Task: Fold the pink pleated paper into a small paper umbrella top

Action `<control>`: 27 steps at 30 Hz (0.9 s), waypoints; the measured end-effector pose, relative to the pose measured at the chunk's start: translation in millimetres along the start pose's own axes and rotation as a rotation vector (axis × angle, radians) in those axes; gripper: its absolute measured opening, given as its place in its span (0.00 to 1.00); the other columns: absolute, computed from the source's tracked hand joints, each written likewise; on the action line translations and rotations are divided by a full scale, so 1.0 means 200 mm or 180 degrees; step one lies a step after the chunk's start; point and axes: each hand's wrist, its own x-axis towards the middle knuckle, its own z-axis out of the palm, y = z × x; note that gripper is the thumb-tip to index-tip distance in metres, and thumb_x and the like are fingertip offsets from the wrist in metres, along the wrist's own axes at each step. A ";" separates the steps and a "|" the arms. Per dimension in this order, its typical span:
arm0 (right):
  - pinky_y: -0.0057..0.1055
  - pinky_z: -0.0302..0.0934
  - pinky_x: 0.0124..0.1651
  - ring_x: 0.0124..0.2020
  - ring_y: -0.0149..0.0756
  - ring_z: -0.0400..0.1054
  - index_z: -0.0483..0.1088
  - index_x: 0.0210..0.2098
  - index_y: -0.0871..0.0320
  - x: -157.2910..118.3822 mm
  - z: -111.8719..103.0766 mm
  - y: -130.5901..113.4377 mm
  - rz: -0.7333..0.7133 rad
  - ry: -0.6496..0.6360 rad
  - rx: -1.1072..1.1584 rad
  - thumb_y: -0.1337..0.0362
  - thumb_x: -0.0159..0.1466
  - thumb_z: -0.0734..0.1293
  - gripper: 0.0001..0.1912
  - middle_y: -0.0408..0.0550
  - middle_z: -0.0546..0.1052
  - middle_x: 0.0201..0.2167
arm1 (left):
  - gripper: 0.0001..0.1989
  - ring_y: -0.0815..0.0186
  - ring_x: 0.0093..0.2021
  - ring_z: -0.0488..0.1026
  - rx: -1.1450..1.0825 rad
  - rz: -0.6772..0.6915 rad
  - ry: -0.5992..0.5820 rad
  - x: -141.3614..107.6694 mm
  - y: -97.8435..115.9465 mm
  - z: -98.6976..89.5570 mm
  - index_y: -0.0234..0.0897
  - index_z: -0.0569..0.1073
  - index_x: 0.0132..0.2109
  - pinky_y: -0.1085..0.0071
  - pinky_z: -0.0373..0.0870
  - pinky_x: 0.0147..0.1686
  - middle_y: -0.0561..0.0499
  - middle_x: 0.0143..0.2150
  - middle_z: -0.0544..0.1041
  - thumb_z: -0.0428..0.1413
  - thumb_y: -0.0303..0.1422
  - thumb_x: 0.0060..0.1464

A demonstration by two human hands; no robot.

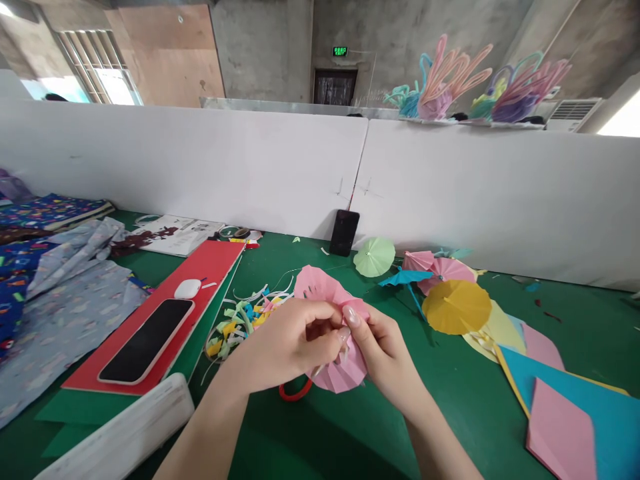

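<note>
A pleated pink paper umbrella (pixel 320 283) is between my hands at the middle of the table. My left hand (pixel 305 333) pinches at its centre with thumb and forefinger; whatever small part sits between those fingertips is hidden. On the other side, my right hand (pixel 383 340) grips the folded pink paper, thumb on top. Under the paper, the red handle of a pair of scissors (pixel 295 392) shows in part. Just left of my hands lies a heap of coloured paper scraps (pixel 245 320).
To the right are a green paper umbrella (pixel 374 257), a yellow one (pixel 457 307), a blue one (pixel 407 277) and coloured paper sheets (pixel 563 427). A phone (pixel 345 232) leans against the white partition (pixel 240 160). Another phone (pixel 147 340) lies on red card (pixel 210 263) at left.
</note>
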 end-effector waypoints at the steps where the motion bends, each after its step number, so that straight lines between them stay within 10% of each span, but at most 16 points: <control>1: 0.27 0.47 0.25 0.23 0.29 0.48 0.58 0.25 0.57 0.00 0.00 0.00 -0.0003 0.0000 -0.0001 0.54 0.68 0.57 0.18 0.39 0.56 0.21 | 0.11 0.74 0.21 0.56 0.0037 0.0023 0.0010 0.00 0.00 0.00 0.36 0.61 0.25 0.77 0.52 0.20 0.59 0.20 0.61 0.47 0.28 0.56; 27: 0.25 0.51 0.26 0.23 0.28 0.50 0.61 0.24 0.58 -0.01 -0.01 -0.06 0.0013 0.0312 0.0198 0.55 0.67 0.58 0.18 0.39 0.58 0.22 | 0.15 0.74 0.22 0.56 0.0572 0.0187 0.0169 -0.02 0.03 0.03 0.36 0.61 0.27 0.75 0.49 0.21 0.58 0.23 0.62 0.47 0.38 0.62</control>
